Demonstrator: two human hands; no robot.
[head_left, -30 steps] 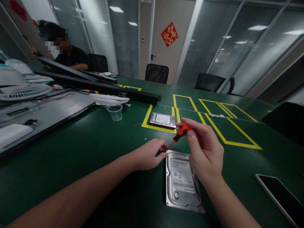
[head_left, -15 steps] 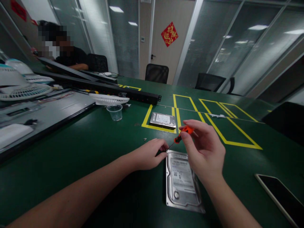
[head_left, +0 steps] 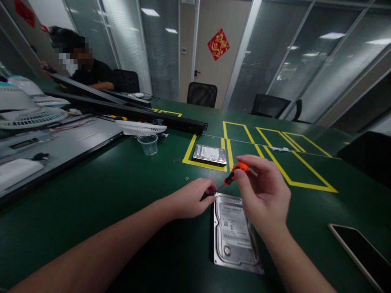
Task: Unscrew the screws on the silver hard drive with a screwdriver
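A silver hard drive (head_left: 233,234) lies label side up on the green table in front of me. My right hand (head_left: 265,191) pinches an orange and black screwdriver (head_left: 235,172) by its handle. The shaft slants down to the left, and its tip reaches the drive's far left corner. At that same corner my left hand (head_left: 195,197) has its thumb and fingers closed on the drive's edge, close to the screwdriver tip. Exactly what the left fingertips touch is partly hidden. Beyond the hands, a second hard drive (head_left: 209,154) sits inside a yellow taped rectangle.
Tiny screws (head_left: 186,179) lie left of the hands, and a clear plastic cup (head_left: 148,145) stands farther back. A phone (head_left: 363,254) rests at the right. Fan parts (head_left: 142,127), a long black bar (head_left: 183,123) and a large panel (head_left: 91,136) occupy the left. Another person sits far left.
The screwdriver handle has turned slightly in my right fingers. My left hand and the hard drive have stayed in place.
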